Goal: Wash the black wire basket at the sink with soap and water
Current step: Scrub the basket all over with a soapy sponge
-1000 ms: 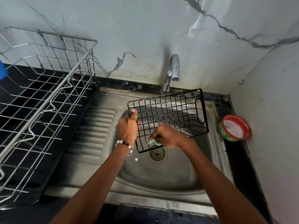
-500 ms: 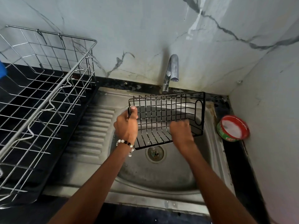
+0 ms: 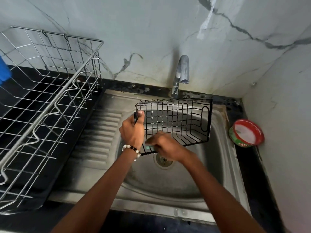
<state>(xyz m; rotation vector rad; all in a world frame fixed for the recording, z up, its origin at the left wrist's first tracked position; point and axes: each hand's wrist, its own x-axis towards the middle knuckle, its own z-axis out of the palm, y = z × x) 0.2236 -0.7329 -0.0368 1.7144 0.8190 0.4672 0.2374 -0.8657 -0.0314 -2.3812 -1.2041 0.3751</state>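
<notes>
I hold the black wire basket (image 3: 175,121) up over the bowl of the steel sink (image 3: 168,185), tipped so its open side faces me and its floor slopes down toward the drain (image 3: 164,159); held this way, I judge, whatever drips off falls into the bowl and I can reach the inner wires. My left hand (image 3: 133,130) grips the basket's left end wall, fingers curled round the wire and thumb laid up along the corner, which steadies the frame against the rubbing. My right hand (image 3: 165,147) is at the lower front edge, its fingers closed on a small pale green scrubber (image 3: 149,147) pressed to the wires; the hand is blurred, so I cannot tell exactly how the fingers lie. The basket is thin coated wire, a rectangular grid with a rounded slot handle in its right end, light and springy by the look of it. The tap (image 3: 182,71) stands just behind the basket, and I see no water coming from it. On the dark tabletop (image 3: 239,113) to the right sits a round red-rimmed soap tub (image 3: 246,133) with white paste inside, near enough to dip into. On the left stands a large silvery wire dish rack (image 3: 50,101).
</notes>
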